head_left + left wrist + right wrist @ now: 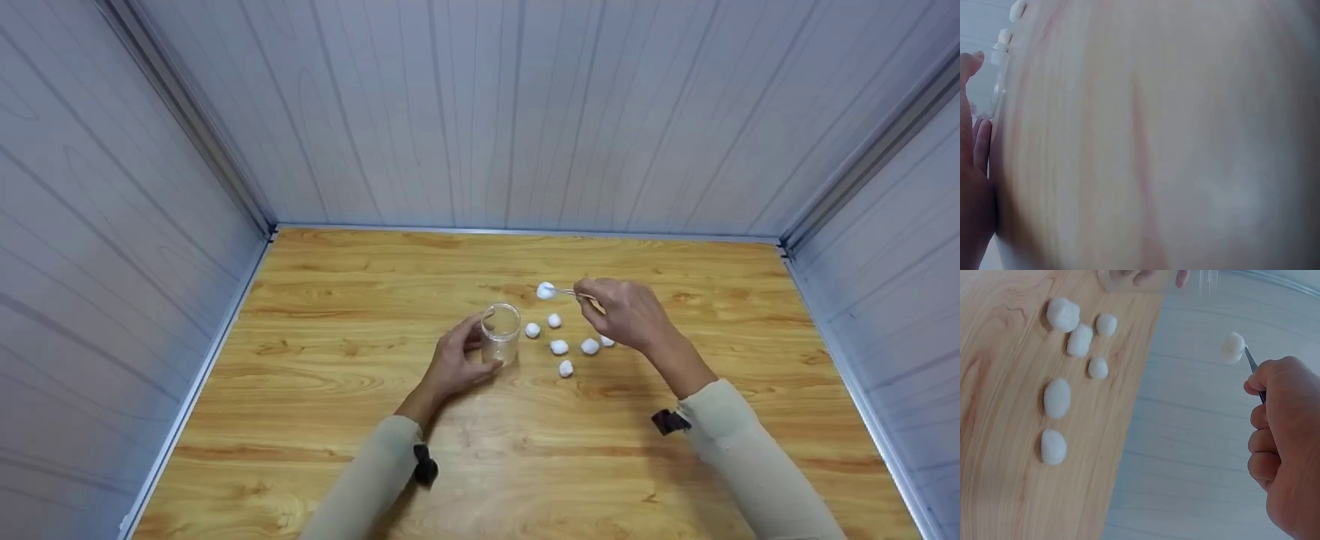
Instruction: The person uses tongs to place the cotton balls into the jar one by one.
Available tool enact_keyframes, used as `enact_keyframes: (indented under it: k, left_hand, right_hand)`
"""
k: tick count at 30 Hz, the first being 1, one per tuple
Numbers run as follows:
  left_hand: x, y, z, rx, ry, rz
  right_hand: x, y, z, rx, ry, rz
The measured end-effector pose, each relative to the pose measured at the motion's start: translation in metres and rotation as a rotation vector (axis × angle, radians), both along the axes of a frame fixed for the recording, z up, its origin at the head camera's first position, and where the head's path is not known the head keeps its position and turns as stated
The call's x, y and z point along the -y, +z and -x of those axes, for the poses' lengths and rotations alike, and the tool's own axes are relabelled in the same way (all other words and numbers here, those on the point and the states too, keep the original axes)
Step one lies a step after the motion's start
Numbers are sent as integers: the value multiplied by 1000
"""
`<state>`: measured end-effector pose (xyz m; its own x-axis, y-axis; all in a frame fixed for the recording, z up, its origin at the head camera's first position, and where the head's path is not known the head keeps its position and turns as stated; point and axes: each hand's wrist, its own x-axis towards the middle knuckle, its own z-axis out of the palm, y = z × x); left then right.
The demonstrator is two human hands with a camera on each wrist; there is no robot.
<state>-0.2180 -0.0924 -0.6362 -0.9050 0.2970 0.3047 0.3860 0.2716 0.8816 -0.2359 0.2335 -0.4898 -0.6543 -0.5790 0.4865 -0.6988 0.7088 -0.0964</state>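
My left hand (pixel 452 358) curls around the side of a clear open-topped jar (pixel 500 341), which stands upright on the table. Only part of that hand (pixel 976 191) shows at the edge of the left wrist view. In my right hand (pixel 630 311) is a pair of metal tweezers (pixel 1249 358), pinched between thumb and fingers. Their tips grip a white cotton ball (pixel 1233 347), held in the air beyond the jar and to its right. Several other cotton balls (pixel 559 347) lie loose on the table between the jar and my right hand.
The wood-grain table (pixel 337 300) is bounded by a pale panel wall (pixel 480 112) at the back and by panels on the left and right. A dark strap piece (pixel 425 465) hangs at the left sleeve, another (pixel 670 421) at the right cuff.
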Motion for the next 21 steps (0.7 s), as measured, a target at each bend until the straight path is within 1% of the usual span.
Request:
enact_keyframes:
  k: [7,12,17,21]
  left_hand:
    - [1,-2,0,8,7,15]
    - [1,-2,0,-2,7,15]
    - [-1,-2,0,-26,4,21]
    - [0,-2,1,-24,0,22]
  right_hand:
    - [13,2,-3,-29,33,-15]
    - [23,1,-5,-49,54,-17]
    - [32,-1,-7,-57,76,-21]
    - [38,-1,-7,-60,93,-19]
